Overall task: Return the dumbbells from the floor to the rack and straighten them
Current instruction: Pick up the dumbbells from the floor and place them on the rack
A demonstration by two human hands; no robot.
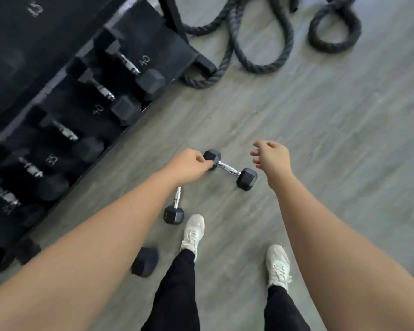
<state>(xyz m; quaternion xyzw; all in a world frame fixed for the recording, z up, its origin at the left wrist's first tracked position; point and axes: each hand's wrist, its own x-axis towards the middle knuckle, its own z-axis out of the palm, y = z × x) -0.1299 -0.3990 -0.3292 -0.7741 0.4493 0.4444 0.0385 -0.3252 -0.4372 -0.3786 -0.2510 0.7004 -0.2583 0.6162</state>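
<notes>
1. Two small dumbbells lie on the grey wood-grain floor (320, 139): matte black hexagonal heads joined by knurled chrome handles.
2. The farther dumbbell (230, 168) lies between the hands; the nearer dumbbell (175, 209) runs under the left forearm.
3. The black rack (58, 68) at left holds larger hex dumbbells.
4. A thick braided rope (261, 44) coils beyond.
5. The left hand (189, 167) hangs loosely curled, holding nothing.
6. The right hand (271, 155) has an open, empty grip.
</notes>
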